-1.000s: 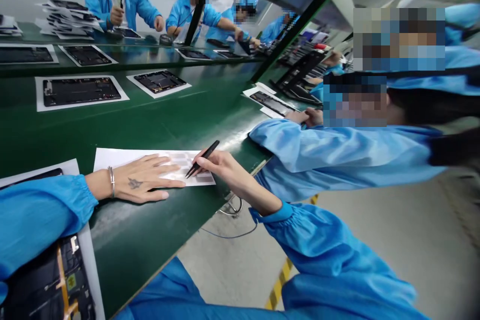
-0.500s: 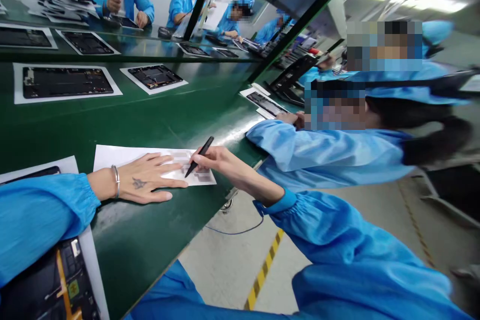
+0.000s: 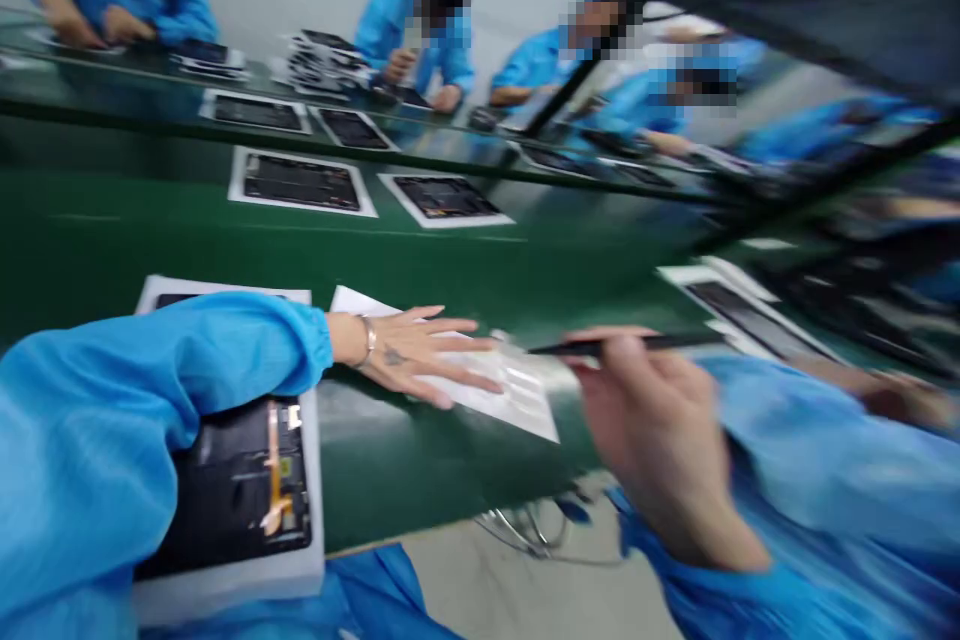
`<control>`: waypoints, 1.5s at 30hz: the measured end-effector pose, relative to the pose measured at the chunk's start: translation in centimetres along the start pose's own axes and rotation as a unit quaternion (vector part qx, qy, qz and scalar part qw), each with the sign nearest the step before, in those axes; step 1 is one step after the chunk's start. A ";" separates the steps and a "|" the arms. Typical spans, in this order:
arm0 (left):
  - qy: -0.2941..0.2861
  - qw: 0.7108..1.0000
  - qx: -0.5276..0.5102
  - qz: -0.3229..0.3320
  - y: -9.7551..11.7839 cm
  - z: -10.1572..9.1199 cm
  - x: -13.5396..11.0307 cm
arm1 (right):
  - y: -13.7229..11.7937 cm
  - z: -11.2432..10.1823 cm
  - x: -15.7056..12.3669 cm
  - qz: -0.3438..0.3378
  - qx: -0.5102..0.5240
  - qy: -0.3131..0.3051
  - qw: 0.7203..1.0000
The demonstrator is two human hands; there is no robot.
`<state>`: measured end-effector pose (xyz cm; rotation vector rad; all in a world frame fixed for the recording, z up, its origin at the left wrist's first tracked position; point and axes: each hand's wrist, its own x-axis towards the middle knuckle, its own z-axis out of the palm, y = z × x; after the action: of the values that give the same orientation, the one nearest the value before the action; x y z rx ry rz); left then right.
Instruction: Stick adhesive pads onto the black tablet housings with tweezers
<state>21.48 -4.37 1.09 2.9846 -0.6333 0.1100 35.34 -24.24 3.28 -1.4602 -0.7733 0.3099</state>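
Note:
My left hand (image 3: 416, 350) lies flat with fingers spread on a white sheet (image 3: 480, 400) that carries pale, shiny sticker-like patches (image 3: 525, 382) at its right end. A silver bracelet (image 3: 367, 340) circles that wrist. Raised off the sheet to its right, my right hand (image 3: 652, 430) is closed round a slim black pointed tool (image 3: 585, 348), blurred by motion. Its tip points left toward the patches; I cannot tell whether it carries anything. Under my left forearm rests a black tablet-like housing (image 3: 225, 490) with an orange ribbon cable (image 3: 274, 470), on white backing.
More black housings (image 3: 300, 182) (image 3: 450, 198) lie on white sheets along the green bench (image 3: 187, 230). A raised shelf runs behind, with a stack of parts (image 3: 326, 60). Co-workers in blue sit opposite, and another person's blue sleeve (image 3: 810, 410) is close on my right.
My right hand has lifted off the sheet, moving right and nearer to me with the tool. My left hand stays on the sheet, which lies more slanted in view. The camera has turned left.

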 end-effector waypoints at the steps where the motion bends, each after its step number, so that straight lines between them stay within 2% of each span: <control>1: 0.026 0.999 0.018 -0.038 -0.7 -1.1 -1.5 | -0.6 0.5 0.1 0.025 0.043 0.011 0.999; 4: 0.057 0.974 0.072 -0.207 -2.3 -4.2 -9.2 | -1.9 2.7 0.1 0.057 0.072 -0.013 0.996; 6: 0.022 0.948 0.097 -0.303 -1.9 -5.3 -14.9 | -2.6 5.2 0.0 0.059 0.068 -0.059 0.994; 9: -0.036 0.927 0.093 -0.361 -0.1 -4.6 -21.0 | -3.1 10.4 0.1 0.065 0.071 -0.161 0.982; 11: -0.037 0.922 0.089 -0.374 1.3 -3.2 -22.7 | -2.9 14.3 0.4 0.078 0.073 -0.233 0.967; 13: -0.019 0.922 0.093 -0.375 2.7 -1.8 -23.0 | -2.2 17.6 0.8 0.102 0.086 -0.278 0.951; 15: 0.002 0.925 0.097 -0.366 3.9 -1.0 -22.6 | -1.1 20.1 1.0 0.132 0.088 -0.304 0.939; 18: 0.031 0.931 0.087 -0.353 5.0 -0.7 -22.1 | 0.7 21.8 0.9 0.168 0.081 -0.322 0.928; 22: 0.064 0.938 0.058 -0.337 5.2 -0.6 -22.1 | 1.9 21.6 0.2 0.183 0.083 -0.306 0.931; 27: 0.085 0.941 0.067 -0.322 5.2 -0.3 -22.1 | 1.8 21.0 -0.2 0.185 0.077 -0.288 0.936; 34: 0.094 0.942 0.068 -0.314 5.4 -0.6 -22.0 | 1.4 21.1 0.0 0.207 0.069 -0.289 0.932; 45: 0.091 0.941 0.069 -0.318 5.3 -0.6 -21.8 | 1.5 21.1 0.0 0.196 0.060 -0.291 0.934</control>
<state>-0.57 -0.44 0.12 3.0851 0.3820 0.3846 22.27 -7.84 0.33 -1.4096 -0.9036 1.1148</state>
